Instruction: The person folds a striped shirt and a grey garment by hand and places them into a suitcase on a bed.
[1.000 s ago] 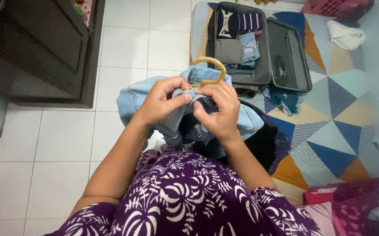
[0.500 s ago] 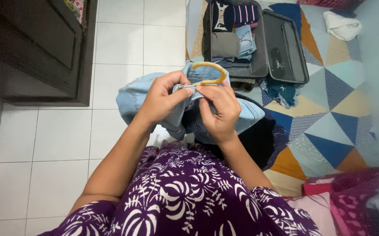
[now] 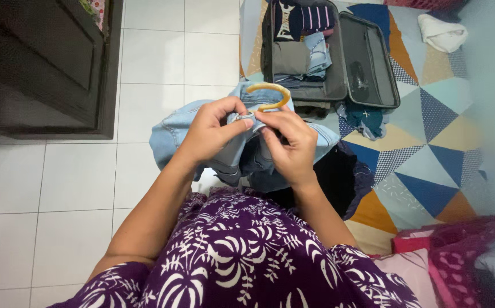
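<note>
Above white floor tiles, both hands pinch a denim jacket.
Left hand (image 3: 210,134) and right hand (image 3: 290,145) grip soft pale-blue denim jacket (image 3: 173,131) folds near the curved wooden hanger hook (image 3: 270,94).

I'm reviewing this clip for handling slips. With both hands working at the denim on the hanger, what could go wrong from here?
The left hand and right hand both pinch the light denim garment near the hanger hook, with nothing supporting its bulk; if either grip loosens, it may drop onto the white tile floor. The hook sits close to the fingers and could snag them or the fabric.
</note>
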